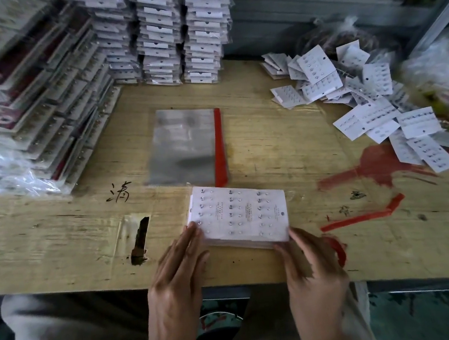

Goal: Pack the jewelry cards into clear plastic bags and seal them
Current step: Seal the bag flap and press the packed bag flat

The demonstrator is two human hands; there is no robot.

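I have the stack of white paper jewelry cards studded with small silver earrings (239,216) lying flat on the pale wooden table (55,235), near the front edge and just near of the clear plastic bag with a red adhesive strip (182,144) along its right side. My left hand (173,270) is open, its straight fingers touching the stack's near-left edge. My right hand (313,266) is also open, fingers almost straight against the near-right corner, so neither hand grips anything. I judge the stack light but loose: thin card that bends, layers that will slide and fan apart, and studs that could snag on the bag mouth. I would hold it by the two short sides, squeezed together, with thumbs on top clear of the studs. The bag looks limp and slick, so its mouth will need lifting open. I cannot count the cards in the stack, and the right thumb is hidden. The bag's opening side is hard to read through the glare. The heap of loose white cards (365,100) at the far right and the tall piles of bagged cards (159,30) at the far left are blurred and cut off by the frame.
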